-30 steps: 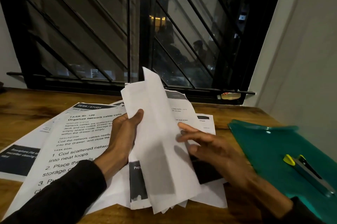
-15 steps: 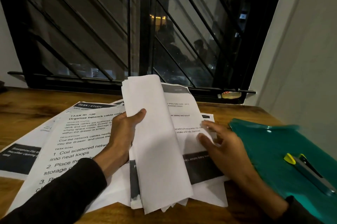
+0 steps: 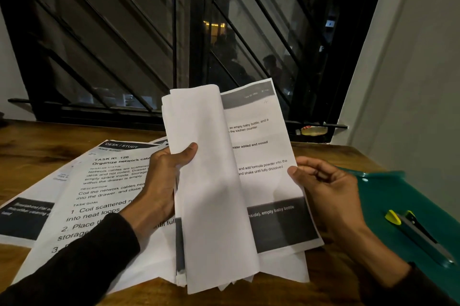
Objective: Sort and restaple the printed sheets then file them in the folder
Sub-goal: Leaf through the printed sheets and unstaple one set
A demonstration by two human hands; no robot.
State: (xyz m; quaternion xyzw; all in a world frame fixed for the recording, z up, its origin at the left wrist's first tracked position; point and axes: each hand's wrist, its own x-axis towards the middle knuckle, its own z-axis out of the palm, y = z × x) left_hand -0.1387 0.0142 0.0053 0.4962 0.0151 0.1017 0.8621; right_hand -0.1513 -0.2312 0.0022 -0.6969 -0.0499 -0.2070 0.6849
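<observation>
A bundle of printed sheets [image 3: 214, 196] is raised off the wooden table, its front pages curled back to the left. My left hand [image 3: 161, 178] grips those folded-back pages, thumb on their blank backs. My right hand [image 3: 323, 186] pinches the right edge of the exposed page [image 3: 263, 156], which carries text about a baby bottle. More printed sheets [image 3: 99, 196] lie flat at the left, the top one headed "Organize network cables". A teal folder [image 3: 388, 196] lies at the right. On it rests a grey and black stapler [image 3: 420, 236] with yellow tips.
The wooden table [image 3: 29, 141] runs back to a dark window with a black metal grille [image 3: 174, 44]. A grey wall [image 3: 418, 81] stands close on the right. A small object [image 3: 311, 130] sits on the sill behind the papers.
The bundle has been lifted up from the table and opened wider. My right hand moved from lying on the page to pinching its right edge.
</observation>
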